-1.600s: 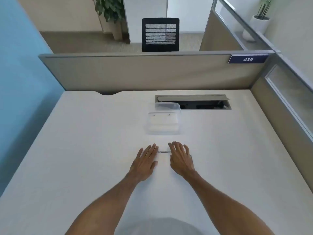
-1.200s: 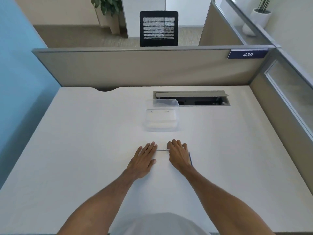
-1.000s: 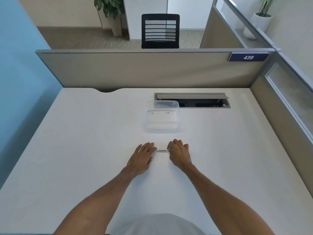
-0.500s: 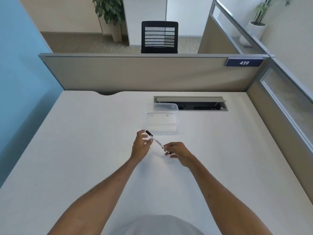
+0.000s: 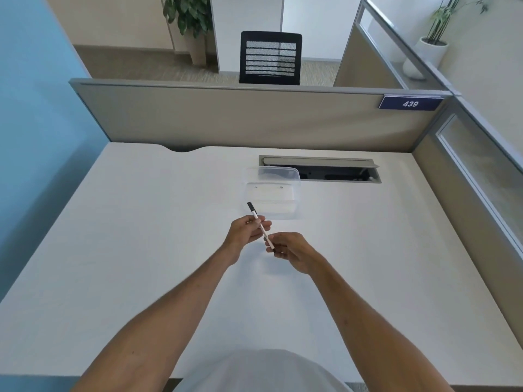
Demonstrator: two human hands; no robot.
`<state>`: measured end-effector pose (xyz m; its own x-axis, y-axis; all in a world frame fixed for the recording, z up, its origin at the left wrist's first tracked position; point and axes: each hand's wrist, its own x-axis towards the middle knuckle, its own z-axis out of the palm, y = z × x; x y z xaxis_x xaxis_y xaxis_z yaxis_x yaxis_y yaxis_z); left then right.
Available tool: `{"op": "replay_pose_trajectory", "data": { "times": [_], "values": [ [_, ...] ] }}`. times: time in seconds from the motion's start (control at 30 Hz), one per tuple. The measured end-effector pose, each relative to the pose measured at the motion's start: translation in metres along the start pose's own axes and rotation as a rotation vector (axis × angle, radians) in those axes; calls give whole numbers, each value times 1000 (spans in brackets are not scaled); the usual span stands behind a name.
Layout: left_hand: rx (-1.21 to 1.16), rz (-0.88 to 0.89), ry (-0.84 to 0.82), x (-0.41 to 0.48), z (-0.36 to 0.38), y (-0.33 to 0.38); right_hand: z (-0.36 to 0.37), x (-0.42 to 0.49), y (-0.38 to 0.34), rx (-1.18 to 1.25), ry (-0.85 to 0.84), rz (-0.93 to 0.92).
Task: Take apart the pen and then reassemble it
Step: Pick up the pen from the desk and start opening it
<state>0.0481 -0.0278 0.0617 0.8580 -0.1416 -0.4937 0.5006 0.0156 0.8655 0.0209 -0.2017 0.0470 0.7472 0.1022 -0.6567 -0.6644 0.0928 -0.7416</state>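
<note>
A slim white pen (image 5: 254, 215) with a black cap at its far end is held above the white desk (image 5: 141, 236), slanting away from me toward the upper left. My left hand (image 5: 244, 232) pinches the middle of the barrel between thumb and fingers. My right hand (image 5: 291, 248) grips the near end of the pen, which its fingers hide. The pen looks whole, with the cap on.
A clear plastic container (image 5: 272, 190) stands just beyond the hands. Behind it an open cable hatch (image 5: 319, 168) is cut into the desk. Grey partitions (image 5: 240, 117) close the desk at the back and right; a blue wall is on the left.
The pen lay on the desk under both flat hands. My right hand lifted it, and now my left hand has closed on its barrel too.
</note>
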Motion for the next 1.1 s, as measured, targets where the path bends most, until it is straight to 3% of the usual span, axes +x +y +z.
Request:
{"op": "replay_pose_trajectory", "data": {
  "times": [0.33,0.67,1.1],
  "values": [
    [-186,-52,13,5,-5,8,-2,-7,7,-16,-170,106],
    [-165,-100,-61,1,-3,16,0,-9,4,74,-349,158],
    [-199,-159,-61,4,-5,15,5,-8,12,98,-391,133]
  ]
}}
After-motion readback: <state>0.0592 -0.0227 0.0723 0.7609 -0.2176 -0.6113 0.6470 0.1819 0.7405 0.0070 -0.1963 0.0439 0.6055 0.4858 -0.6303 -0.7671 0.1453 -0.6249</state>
